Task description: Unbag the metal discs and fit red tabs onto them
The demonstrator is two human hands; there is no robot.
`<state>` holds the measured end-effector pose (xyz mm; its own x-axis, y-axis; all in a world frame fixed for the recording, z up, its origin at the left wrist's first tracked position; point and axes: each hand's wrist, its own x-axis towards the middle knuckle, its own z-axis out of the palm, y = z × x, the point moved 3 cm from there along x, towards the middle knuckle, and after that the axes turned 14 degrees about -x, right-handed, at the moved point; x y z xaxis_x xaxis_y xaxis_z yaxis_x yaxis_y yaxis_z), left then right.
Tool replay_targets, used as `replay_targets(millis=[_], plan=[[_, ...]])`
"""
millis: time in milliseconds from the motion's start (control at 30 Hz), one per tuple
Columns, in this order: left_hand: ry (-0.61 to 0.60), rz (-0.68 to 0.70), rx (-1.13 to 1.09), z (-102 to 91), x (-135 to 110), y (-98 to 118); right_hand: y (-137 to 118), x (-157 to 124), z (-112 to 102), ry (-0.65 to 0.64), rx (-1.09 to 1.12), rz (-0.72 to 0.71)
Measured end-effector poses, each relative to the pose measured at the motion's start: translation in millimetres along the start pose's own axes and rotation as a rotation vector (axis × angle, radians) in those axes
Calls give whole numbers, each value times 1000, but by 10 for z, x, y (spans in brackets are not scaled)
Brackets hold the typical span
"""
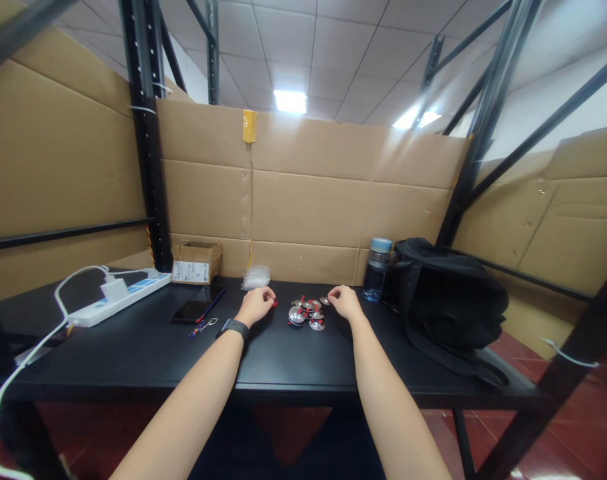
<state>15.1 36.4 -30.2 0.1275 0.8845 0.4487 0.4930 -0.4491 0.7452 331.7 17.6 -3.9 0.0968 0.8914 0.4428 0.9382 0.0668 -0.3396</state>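
Note:
On the black table lies a small heap of shiny domed metal discs with red loops, which look like finger cymbals (297, 315). To the left of the heap, my left hand (256, 307), with a dark band at the wrist, is closed in a pinch. A bit of red shows at its fingertips, but the rest of what it holds is hidden. My right hand (345, 304) is on the heap's other side, thumb and finger pinched at the edge of one single finger cymbal (325, 301).
Behind my left hand are a clear plastic bag (256, 277) and an open cardboard box (197, 262). A phone (198, 304), a keychain (202, 327) and a white power strip (121, 300) lie left. A water bottle (376, 270) and black backpack (446, 297) stand right. Cardboard walls (313, 207) enclose the table.

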Motion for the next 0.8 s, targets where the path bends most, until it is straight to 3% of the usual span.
replay_targets(millis=[133,233,400,633,800], plan=[[-35,33,4,34,-27,74,-243,-8,6,99,217,-74],[-93,82,-51,94,-74,210,-547,-44,89,50,468,-184],[-152,146,-307,201,-148,460,-935,-168,184,-73,679,-301],[-151,211,-458,235,-158,531,-1040,-290,149,-257,877,-302],[-149,228,-446,206,-185,574,-1020,-298,149,-288,911,-296]])
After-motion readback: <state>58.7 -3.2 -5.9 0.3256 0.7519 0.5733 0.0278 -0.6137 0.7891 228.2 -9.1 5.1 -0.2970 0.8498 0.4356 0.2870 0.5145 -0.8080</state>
